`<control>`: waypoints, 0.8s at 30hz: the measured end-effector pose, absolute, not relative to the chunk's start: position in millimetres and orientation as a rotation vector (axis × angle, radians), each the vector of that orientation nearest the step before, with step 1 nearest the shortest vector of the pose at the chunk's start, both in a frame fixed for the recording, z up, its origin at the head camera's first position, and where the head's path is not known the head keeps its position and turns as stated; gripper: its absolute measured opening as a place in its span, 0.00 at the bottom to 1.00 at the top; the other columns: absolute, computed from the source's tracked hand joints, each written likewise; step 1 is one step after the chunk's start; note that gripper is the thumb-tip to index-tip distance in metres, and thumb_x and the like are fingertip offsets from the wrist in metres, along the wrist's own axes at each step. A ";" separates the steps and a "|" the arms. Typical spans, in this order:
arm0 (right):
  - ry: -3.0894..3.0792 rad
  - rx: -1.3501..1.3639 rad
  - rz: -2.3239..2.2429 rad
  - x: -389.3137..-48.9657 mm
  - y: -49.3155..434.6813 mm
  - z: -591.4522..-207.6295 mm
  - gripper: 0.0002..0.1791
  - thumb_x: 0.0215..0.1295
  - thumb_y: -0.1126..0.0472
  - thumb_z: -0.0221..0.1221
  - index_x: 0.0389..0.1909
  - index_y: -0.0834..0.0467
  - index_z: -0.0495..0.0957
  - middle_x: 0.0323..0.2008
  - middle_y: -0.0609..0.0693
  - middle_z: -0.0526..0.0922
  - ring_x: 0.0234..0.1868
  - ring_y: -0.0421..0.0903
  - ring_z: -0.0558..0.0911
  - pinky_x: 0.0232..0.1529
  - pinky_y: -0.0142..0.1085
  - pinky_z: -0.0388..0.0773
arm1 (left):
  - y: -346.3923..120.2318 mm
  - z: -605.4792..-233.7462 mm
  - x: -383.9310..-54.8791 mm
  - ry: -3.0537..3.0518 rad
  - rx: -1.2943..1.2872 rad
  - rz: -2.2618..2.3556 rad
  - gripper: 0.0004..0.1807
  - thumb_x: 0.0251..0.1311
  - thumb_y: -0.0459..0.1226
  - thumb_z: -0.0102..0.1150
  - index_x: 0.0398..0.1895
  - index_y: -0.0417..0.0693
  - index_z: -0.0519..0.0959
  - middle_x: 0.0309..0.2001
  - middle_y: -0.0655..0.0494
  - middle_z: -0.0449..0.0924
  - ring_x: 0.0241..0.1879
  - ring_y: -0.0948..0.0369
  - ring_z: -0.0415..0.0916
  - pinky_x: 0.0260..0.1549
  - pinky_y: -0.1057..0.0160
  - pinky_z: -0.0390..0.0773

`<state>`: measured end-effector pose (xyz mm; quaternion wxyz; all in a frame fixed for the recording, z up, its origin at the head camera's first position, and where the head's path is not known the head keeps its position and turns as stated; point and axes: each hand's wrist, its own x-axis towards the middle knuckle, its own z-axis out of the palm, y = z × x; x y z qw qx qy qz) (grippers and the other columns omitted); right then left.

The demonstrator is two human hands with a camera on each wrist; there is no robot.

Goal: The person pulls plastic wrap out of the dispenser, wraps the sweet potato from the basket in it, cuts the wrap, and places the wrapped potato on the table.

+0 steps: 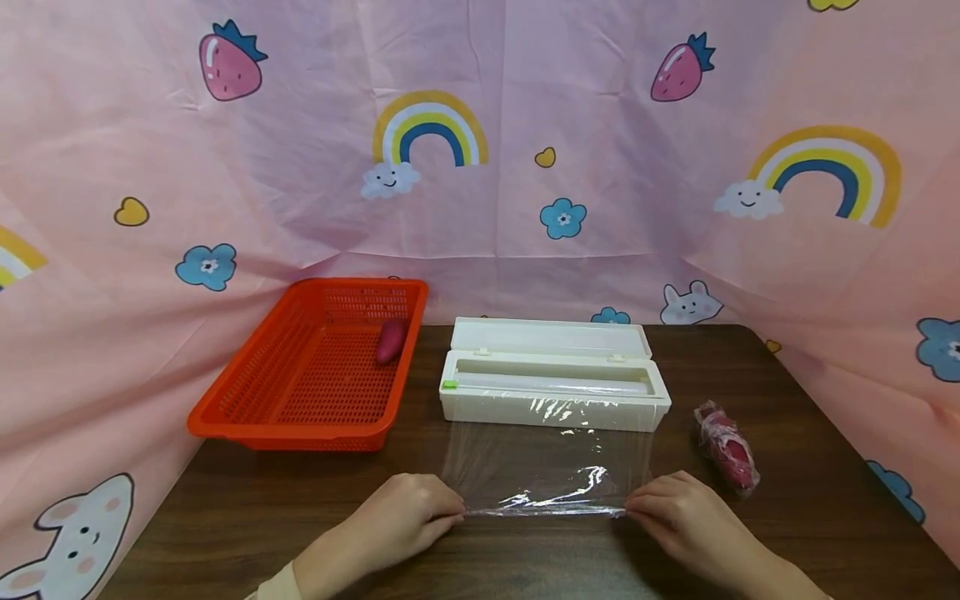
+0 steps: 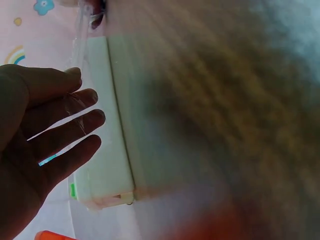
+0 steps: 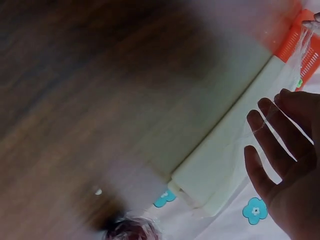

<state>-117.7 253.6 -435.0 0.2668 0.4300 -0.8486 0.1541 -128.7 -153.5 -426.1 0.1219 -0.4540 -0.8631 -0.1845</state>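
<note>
A sheet of cling film (image 1: pixel 555 475) stretches from the white dispenser box (image 1: pixel 555 412) toward the front of the table. My left hand (image 1: pixel 408 512) pinches its left front corner between thumb and fingers. At the other front corner my right hand (image 1: pixel 686 521) pinches the film the same way. The box's lid (image 1: pixel 551 337) stands raised, and a roll of film (image 1: pixel 551 383) lies inside. In the left wrist view the thumb (image 2: pixel 52 82) presses toward the index finger, the other fingers spread. The right wrist view has that hand's fingers (image 3: pixel 272 135) similarly spread below the film.
To the left stands a red-orange basket (image 1: pixel 296 432) with one purple-red sweet potato (image 1: pixel 391 340) in it. Right of the box, a film-wrapped sweet potato (image 1: pixel 727 447) lies on the dark wooden table (image 1: pixel 795 508). A patterned cloth (image 1: pixel 495 225) hangs behind.
</note>
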 end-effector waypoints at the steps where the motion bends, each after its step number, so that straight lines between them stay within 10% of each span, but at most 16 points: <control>1: -2.297 1.161 0.410 -118.0 253.7 -435.7 0.03 0.60 0.56 0.71 0.32 0.51 0.89 0.34 0.37 0.88 0.35 0.34 0.84 0.43 0.29 0.73 | -153.0 -427.1 -128.7 -2.528 -1.328 -0.531 0.03 0.62 0.37 0.69 0.34 0.56 0.89 0.38 0.66 0.89 0.41 0.70 0.85 0.41 0.65 0.84; 9: -2.361 1.182 0.356 -119.1 253.3 -443.6 0.13 0.44 0.65 0.76 0.32 0.49 0.88 0.34 0.37 0.88 0.36 0.34 0.85 0.42 0.29 0.73 | -150.5 -432.7 -128.8 -2.548 -1.335 -0.465 0.02 0.61 0.37 0.70 0.34 0.54 0.90 0.38 0.64 0.90 0.40 0.69 0.86 0.40 0.64 0.85; 24: -2.496 1.162 0.310 -119.6 252.6 -448.5 0.11 0.51 0.64 0.73 0.37 0.51 0.89 0.38 0.42 0.90 0.40 0.38 0.88 0.42 0.39 0.81 | -146.7 -439.4 -132.2 -2.501 -1.370 -0.181 0.04 0.60 0.36 0.70 0.37 0.54 0.89 0.39 0.64 0.89 0.40 0.68 0.86 0.37 0.65 0.84</control>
